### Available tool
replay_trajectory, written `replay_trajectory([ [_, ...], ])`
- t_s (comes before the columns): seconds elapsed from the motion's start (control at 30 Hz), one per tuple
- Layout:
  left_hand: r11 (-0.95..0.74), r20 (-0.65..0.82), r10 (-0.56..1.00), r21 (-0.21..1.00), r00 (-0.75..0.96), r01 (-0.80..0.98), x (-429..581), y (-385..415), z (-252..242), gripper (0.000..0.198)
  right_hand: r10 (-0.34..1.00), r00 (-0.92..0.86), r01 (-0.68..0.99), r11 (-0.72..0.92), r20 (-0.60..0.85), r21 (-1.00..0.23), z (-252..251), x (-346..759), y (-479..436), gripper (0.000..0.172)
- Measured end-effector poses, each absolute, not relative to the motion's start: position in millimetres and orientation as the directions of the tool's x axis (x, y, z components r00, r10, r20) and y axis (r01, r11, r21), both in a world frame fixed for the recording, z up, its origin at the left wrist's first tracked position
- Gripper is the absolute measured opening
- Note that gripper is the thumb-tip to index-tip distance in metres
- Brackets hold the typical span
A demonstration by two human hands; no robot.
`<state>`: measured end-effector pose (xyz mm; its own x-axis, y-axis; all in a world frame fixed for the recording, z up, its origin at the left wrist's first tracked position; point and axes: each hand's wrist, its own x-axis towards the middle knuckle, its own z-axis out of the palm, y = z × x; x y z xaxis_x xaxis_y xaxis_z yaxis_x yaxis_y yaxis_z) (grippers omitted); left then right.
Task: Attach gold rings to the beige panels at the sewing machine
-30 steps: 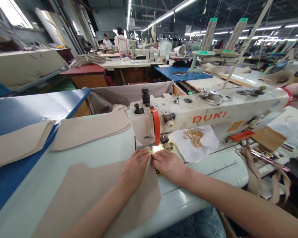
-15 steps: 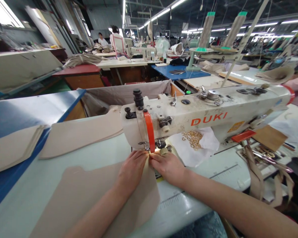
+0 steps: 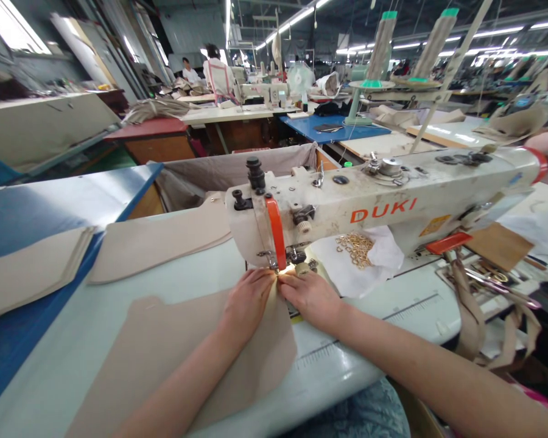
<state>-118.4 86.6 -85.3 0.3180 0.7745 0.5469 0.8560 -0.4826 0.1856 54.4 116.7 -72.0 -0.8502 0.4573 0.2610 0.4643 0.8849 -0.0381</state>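
A beige fabric panel (image 3: 178,340) lies on the pale green sewing table, its upper right corner drawn up under the needle area of a white sewing machine (image 3: 329,201). My left hand (image 3: 249,304) is closed on that corner, fingertips just in front of the presser foot. From the other side my right hand (image 3: 308,298) pinches the edge at the same spot, thumb and fingers pressed together. Both sets of fingertips nearly touch under the orange guard (image 3: 275,234). The needle and the exact grip are partly hidden by the fingers.
Gold-coloured rings (image 3: 357,249) lie on a white sheet (image 3: 342,277) beside the machine. Stacked beige panels (image 3: 159,243) rest at the left, more on a blue table (image 3: 73,188). Tweezers (image 3: 502,289) and fabric strips (image 3: 468,322) are at the right. Two people sit far back.
The whole view has shifted slightly, with the machine and hands a little higher in the picture. Both hands stay on the panel at the needle area, with no visible change of grip.
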Motion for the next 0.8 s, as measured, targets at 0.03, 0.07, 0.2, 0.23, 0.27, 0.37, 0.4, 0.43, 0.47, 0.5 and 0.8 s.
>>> replay_trajectory([
  [0.03, -0.482, 0.544, 0.775, 0.183, 0.32, 0.857, -118, 86, -85, 0.029, 0.46, -0.848, 0.468, 0.883, 0.265, -0.037, -72, 55, 116, 0.012],
  [0.07, -0.486, 0.545, 0.773, 0.179, 0.326, 0.855, -118, 86, -85, 0.029, 0.46, -0.846, 0.469, 0.883, 0.271, -0.036, -72, 55, 116, 0.011],
  [0.2, -0.482, 0.557, 0.769, 0.181, 0.314, 0.858, -116, 82, -83, 0.031, 0.441, -0.835, 0.455, 0.89, 0.329, -0.036, -74, 59, 113, 0.009],
  [0.23, -0.469, 0.554, 0.775, 0.185, 0.302, 0.864, -116, 81, -84, 0.031, 0.427, -0.835, 0.443, 0.896, 0.347, -0.036, -75, 60, 112, 0.009],
  [0.27, -0.455, 0.549, 0.784, 0.188, 0.291, 0.87, -116, 79, -84, 0.03, 0.41, -0.838, 0.427, 0.904, 0.361, -0.035, -75, 61, 110, 0.01],
  [0.37, -0.461, 0.535, 0.784, 0.163, 0.315, 0.872, -117, 75, -86, 0.03, 0.359, -0.86, 0.376, 0.926, 0.362, -0.027, -76, 64, 108, 0.009],
  [0.4, -0.471, 0.528, 0.782, 0.149, 0.333, 0.87, -118, 74, -88, 0.03, 0.351, -0.866, 0.366, 0.93, 0.356, -0.027, -76, 64, 107, 0.009],
  [0.43, -0.481, 0.517, 0.78, 0.136, 0.352, 0.866, -118, 74, -89, 0.03, 0.347, -0.87, 0.361, 0.932, 0.351, -0.028, -75, 64, 107, 0.009],
  [0.47, -0.487, 0.505, 0.782, 0.128, 0.366, 0.864, -119, 73, -90, 0.03, 0.345, -0.872, 0.357, 0.934, 0.348, -0.03, -75, 64, 107, 0.009],
  [0.5, -0.485, 0.493, 0.788, 0.125, 0.37, 0.866, -120, 73, -91, 0.03, 0.345, -0.873, 0.356, 0.934, 0.345, -0.032, -75, 63, 108, 0.009],
  [0.8, -0.481, 0.507, 0.788, 0.154, 0.349, 0.863, -121, 80, -94, 0.027, 0.356, -0.869, 0.363, 0.931, 0.344, -0.045, -76, 62, 109, 0.009],
])
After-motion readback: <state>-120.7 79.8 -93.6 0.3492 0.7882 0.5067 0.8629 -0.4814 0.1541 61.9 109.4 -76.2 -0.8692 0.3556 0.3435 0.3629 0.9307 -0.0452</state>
